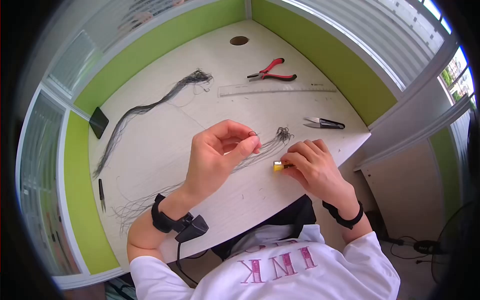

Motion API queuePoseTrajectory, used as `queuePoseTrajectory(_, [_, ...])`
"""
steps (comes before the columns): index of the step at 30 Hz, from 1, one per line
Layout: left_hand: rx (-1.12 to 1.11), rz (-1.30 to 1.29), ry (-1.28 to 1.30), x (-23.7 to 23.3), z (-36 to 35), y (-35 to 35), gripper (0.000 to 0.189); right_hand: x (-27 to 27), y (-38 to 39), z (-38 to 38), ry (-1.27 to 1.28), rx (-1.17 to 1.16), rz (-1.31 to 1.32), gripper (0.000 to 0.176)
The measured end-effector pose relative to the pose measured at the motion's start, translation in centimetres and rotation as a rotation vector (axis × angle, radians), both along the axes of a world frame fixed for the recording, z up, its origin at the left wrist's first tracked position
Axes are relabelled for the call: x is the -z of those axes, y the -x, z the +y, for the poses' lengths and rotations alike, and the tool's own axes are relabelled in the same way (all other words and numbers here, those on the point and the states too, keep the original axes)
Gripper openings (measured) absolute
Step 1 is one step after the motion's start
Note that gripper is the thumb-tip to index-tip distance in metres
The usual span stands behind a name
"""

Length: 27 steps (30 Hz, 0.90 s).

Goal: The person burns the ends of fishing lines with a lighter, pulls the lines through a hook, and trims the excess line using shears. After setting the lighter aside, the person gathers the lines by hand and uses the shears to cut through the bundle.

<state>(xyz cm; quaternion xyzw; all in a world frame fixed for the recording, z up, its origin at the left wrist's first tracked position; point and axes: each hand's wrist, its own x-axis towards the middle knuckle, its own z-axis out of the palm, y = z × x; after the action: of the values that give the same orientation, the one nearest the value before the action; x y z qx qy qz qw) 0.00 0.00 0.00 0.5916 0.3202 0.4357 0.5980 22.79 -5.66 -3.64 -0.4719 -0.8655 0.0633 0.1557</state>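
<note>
My left hand (217, 155) is raised over the middle of the desk, thumb and index finger pinched on a small dark thread loop (253, 134). To its right, my right hand (315, 170) has its fingers closed round a yellow and black lighter (278, 166), whose metal end points left. Between and behind the hands lies a bundle of thin dark threads (270, 145) with a curled, looped end, running down to the left under my left wrist. Part of the lighter is hidden by my fingers.
Red-handled pliers (274, 76) and a clear ruler (275, 89) lie at the back of the desk (160, 165). Black thread snips (325, 123) are at the right. Another dark thread bundle (145, 107), a phone-like black object (99, 122) and tweezers (101, 195) lie left. Green partitions (330, 65) edge the desk.
</note>
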Motion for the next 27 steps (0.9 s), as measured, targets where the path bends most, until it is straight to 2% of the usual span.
queuePoseTrajectory(2, [0.003,0.021,0.002,-0.2,0.1,0.0,0.01,0.0,0.5,0.3,-0.08,-0.032,0.47,0.027])
queuePoseTrajectory(3, [0.004,0.049,-0.007,-0.6,0.1,0.5,0.01,0.0,1.4,0.3,-0.089,-0.031,0.498,0.027])
queuePoseTrajectory(5, [0.002,0.068,0.001,-0.8,0.1,0.5,0.009,-1.2,2.5,-0.1,0.381,0.089,1.382,0.029])
queuePoseTrajectory(7, [0.01,0.076,0.003,-0.8,-0.2,0.4,0.009,-1.8,3.4,0.1,0.387,0.145,1.411,0.032])
queuePoseTrajectory(9, [0.019,0.09,-0.004,-1.0,-0.3,0.4,0.008,-1.4,4.1,0.6,0.53,0.125,1.416,0.038])
queuePoseTrajectory(10, [0.01,0.083,-0.009,-1.3,-0.5,0.4,0.008,-1.6,5.1,0.7,0.6,0.13,1.533,0.046])
queuePoseTrajectory(11, [0.0,0.077,-0.01,-1.4,-0.6,0.4,0.007,-1.5,5.3,0.9,0.597,0.13,1.543,0.046])
queuePoseTrajectory(13, [-0.005,0.072,-0.024,-1.3,-0.6,0.5,0.009,-1.4,5.5,1.3,0.746,0.154,1.639,0.055])
queuePoseTrajectory(19, [-0.008,0.06,-0.032,-1.2,-0.5,0.6,0.011,-1.2,6.1,1.6,0.783,0.269,1.72,0.052])
queuePoseTrajectory(27, [0.011,0.097,-0.046,-1.5,-0.9,0.5,0.008,-0.6,6.9,1.3,0.749,0.271,1.718,0.047])
